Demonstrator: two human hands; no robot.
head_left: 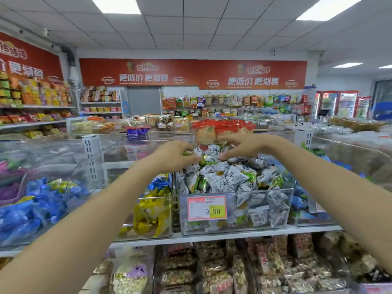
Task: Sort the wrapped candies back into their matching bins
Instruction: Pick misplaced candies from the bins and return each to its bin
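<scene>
Likely picking strays from the bin (275, 190) at the shelf's (212, 237) front edge: left hand (171, 157) pinches a green candy (187, 153), right hand's (244, 146) grip unclear; next, locate its matching bin.

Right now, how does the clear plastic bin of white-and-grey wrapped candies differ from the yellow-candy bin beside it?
The clear plastic bin of white-and-grey wrapped candies is heaped above its rim; the clear bin of yellow wrapped candies holds a lower pile. The white-and-grey bin bears a red-and-yellow price label; the yellow bin shows none. Both share one white shelf.
</scene>
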